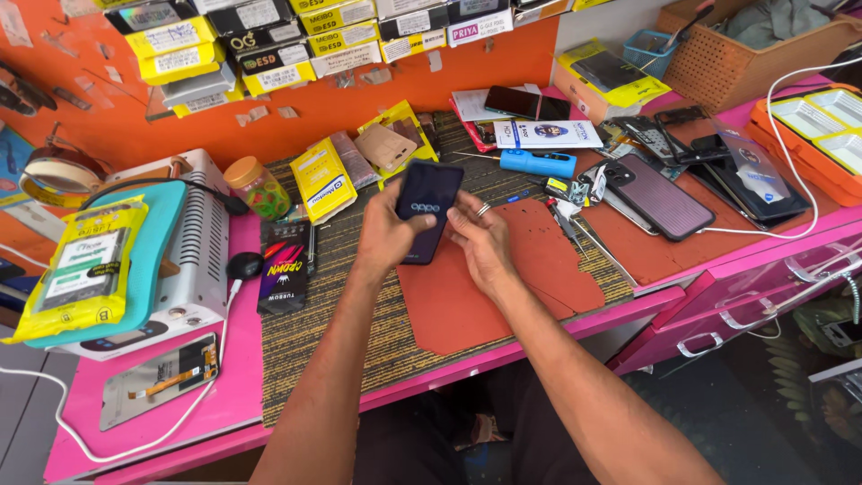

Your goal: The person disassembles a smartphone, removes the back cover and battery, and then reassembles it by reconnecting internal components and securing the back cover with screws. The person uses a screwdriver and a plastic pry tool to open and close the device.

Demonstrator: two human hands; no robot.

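Two bare hands hold one dark phone (426, 211) back-up above the middle of a pink workbench (224, 404). The left hand (388, 235) is closed around the phone's lower left edge; the right hand (482, 241), one ring on a finger, curls its fingertips against the right edge. Beneath lies one rust-red mat (503, 287). Toward the bench's right edge rest what look like three or more other phones, the nearest in a dark ribbed case (658, 204). One blue tool (539, 163) lies behind, and one small lidded jar (259, 187) stands toward the back left.
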